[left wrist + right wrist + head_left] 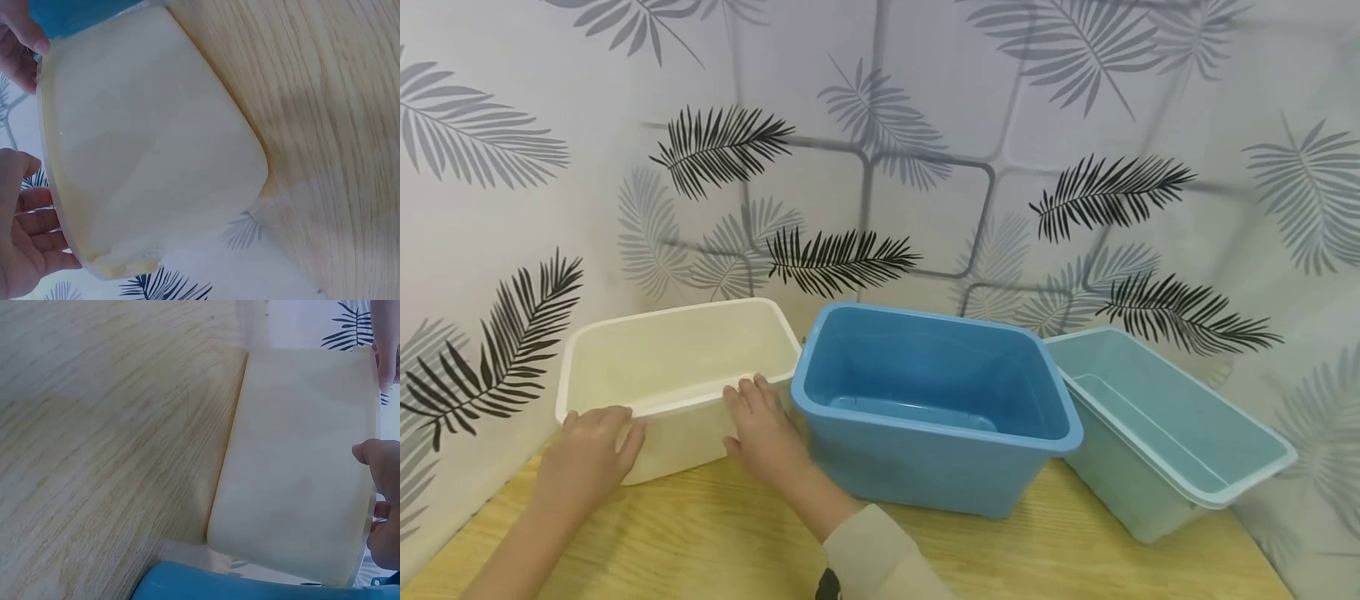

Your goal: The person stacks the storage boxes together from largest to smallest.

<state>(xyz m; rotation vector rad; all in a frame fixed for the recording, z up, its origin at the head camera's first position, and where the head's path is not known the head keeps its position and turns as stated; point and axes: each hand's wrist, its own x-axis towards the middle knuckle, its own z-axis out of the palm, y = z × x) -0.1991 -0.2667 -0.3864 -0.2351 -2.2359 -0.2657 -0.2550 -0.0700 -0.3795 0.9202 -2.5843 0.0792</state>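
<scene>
A cream plastic bin point(692, 442) stands upright at the left against the patterned wall. My left hand point(583, 454) holds its near rim toward the left corner, fingers hooked over the edge. Farther right along that rim, my right hand point(767, 433) grips it, with the fingers over the top and the thumb lower, by the outer wall. In the left wrist view the bin's smooth front wall point(144, 137) fills the middle, its base close along the table. The right wrist view has my right thumb point(362, 452) near the rim on the outer side.
A blue bin point(917, 467) stands right beside the cream one. Beyond it, a pale teal bin point(1142, 483) sits at an angle. All are on a wood-grain table point(715, 542), backed by a wall covering point(925, 108) with leaf prints.
</scene>
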